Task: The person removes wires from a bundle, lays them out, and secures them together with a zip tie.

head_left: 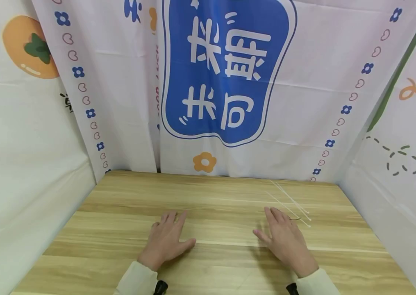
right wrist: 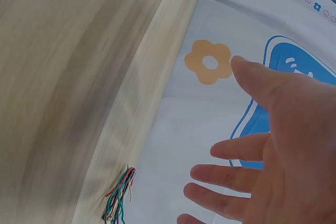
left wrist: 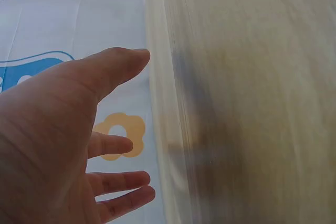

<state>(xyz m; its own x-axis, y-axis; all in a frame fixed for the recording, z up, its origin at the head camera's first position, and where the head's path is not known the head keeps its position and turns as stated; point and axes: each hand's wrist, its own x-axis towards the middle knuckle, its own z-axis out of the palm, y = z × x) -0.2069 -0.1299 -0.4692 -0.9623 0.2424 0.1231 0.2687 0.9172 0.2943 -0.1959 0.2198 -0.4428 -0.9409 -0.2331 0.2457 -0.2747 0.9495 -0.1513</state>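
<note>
My left hand (head_left: 166, 241) hovers over the wooden table (head_left: 222, 266), fingers spread and holding nothing. In the left wrist view the same hand (left wrist: 47, 129) has its thumb apart from its extended fingers. On the right side my other hand (head_left: 285, 241) is also empty, its fingers extended; the right wrist view shows this hand (right wrist: 296, 140) with separated fingers. Several thin white sticks (head_left: 292, 200) lie just beyond it. A dark curved strand (head_left: 295, 219) shows beside its fingers. The right wrist view has a bundle of red, green, black and pale strands (right wrist: 119, 195) on the table.
Behind the table's far edge hangs a white cloth (head_left: 303, 123) with a blue printed panel (head_left: 219, 73) and flowers. White sheets stand along the left (head_left: 27, 164) and right (head_left: 388, 180) sides.
</note>
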